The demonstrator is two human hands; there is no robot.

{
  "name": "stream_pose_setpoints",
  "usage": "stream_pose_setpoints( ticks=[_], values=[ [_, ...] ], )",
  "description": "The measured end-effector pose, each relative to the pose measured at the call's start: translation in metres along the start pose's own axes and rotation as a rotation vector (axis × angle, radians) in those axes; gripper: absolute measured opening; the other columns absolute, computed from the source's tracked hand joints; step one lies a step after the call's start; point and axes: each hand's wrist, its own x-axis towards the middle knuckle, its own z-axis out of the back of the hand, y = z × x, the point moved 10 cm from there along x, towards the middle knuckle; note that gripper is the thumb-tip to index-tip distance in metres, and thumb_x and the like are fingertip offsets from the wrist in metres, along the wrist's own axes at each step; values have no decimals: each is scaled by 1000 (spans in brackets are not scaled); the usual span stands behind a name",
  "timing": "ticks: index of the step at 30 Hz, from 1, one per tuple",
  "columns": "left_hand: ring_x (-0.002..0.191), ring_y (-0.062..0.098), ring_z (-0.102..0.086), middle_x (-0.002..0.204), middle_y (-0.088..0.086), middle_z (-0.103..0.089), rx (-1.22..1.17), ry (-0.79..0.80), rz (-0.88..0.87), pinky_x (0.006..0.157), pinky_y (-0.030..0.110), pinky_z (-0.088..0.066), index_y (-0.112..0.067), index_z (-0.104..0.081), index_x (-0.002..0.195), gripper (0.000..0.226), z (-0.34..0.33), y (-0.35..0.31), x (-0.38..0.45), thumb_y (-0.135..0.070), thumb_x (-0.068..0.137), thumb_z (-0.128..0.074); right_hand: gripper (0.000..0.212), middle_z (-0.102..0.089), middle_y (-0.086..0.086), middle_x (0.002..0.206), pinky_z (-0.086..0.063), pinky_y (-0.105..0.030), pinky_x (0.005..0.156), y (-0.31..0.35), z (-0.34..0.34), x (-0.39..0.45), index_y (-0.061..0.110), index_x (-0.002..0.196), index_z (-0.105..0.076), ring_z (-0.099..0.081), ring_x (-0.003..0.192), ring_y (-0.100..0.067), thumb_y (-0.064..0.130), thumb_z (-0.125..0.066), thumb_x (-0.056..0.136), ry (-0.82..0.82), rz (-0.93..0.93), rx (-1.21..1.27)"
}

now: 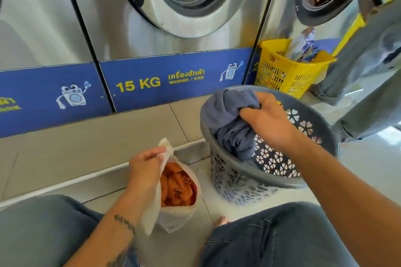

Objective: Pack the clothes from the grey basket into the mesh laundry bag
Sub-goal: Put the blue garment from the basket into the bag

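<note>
The grey basket [243, 184], round with flower-shaped holes, stands tilted on the floor at right of centre. My right hand [267, 119] grips a blue-grey garment [227, 119] that hangs over the basket's near-left rim and down inside. The white mesh laundry bag [173, 217] sits on the floor between my knees, its mouth held open by my left hand [147, 167] pinching the top edge. Orange clothes [175, 186] fill the bag.
Steel washing machines [152, 28] with a blue "15 KG" band stand just behind. A yellow basket [288, 71] with clothes sits behind the grey one. Another person in grey trousers [364, 65] reaches into the right machine. My knees frame the bag.
</note>
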Motion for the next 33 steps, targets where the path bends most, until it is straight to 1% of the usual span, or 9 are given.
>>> stream_pose_setpoints(
  ticks=[4,7,9,17,20,23,27,30,33],
  values=[
    [97,34,-62,110,13,-65,-62,-24,-43,85,43,-56,-20,-74,104,19,14,-4,-13,-11,92,-62,14,-45,-6,58,-38,-29,50,30,-60,-24,1,66,-52,-43,55,-11,-7,-51,78,148,69,-82],
    [77,20,-66,90,8,-70,-142,-54,-108,62,25,-57,-18,-73,92,22,25,-6,-12,0,90,-60,6,-55,-22,67,-41,-46,54,7,-140,-49,-4,72,-50,-51,62,-38,-4,-55,75,444,118,-397],
    [68,7,-62,84,3,-70,-177,-55,-153,55,14,-50,-17,-74,90,24,29,-10,-13,3,88,-62,14,-55,-17,77,-40,-46,55,-16,-180,-64,7,74,-46,-51,66,-36,5,-59,77,580,145,-618],
    [100,19,-66,107,0,-71,-141,75,-212,94,37,-52,-26,-77,92,30,16,-19,-16,-1,91,-60,7,-59,-9,93,-47,-45,65,-33,-207,-86,12,91,-54,-53,76,-29,18,-58,88,707,119,-624],
    [102,21,-68,109,3,-73,-174,139,-203,94,39,-54,-18,-77,101,24,6,-22,-16,-3,91,-61,31,-63,-2,97,-52,-46,68,-25,-173,-74,24,115,-52,-58,83,-27,15,-56,86,569,122,-569],
    [95,8,-69,104,-10,-73,-135,169,-234,85,26,-56,-24,-78,98,24,-4,-24,-18,-7,92,-61,53,-55,-2,119,-52,-51,84,-25,-111,-50,32,128,-45,-52,108,-28,21,-62,79,189,117,-680],
    [100,10,-63,108,-10,-69,-68,174,-240,89,30,-52,-29,-76,98,27,-18,-21,-19,-9,93,-59,104,-20,-14,156,-32,-59,112,-110,-48,-41,40,150,-17,-23,143,-39,49,-80,68,160,-476,-597],
    [104,17,-63,112,-4,-69,-48,172,-223,96,39,-51,-27,-76,102,26,-25,-17,-19,-9,93,-59,91,-41,-4,152,-43,-47,106,-136,-51,-46,30,148,-34,-47,132,-29,40,-83,72,268,-604,-260],
    [104,18,-63,114,-2,-69,-59,154,-200,97,40,-51,-28,-76,99,27,-27,-15,-15,-7,92,-60,63,-61,2,122,-49,-39,83,-123,-47,-36,28,125,-53,-60,107,-28,43,-79,69,198,-458,-491]
  ],
)
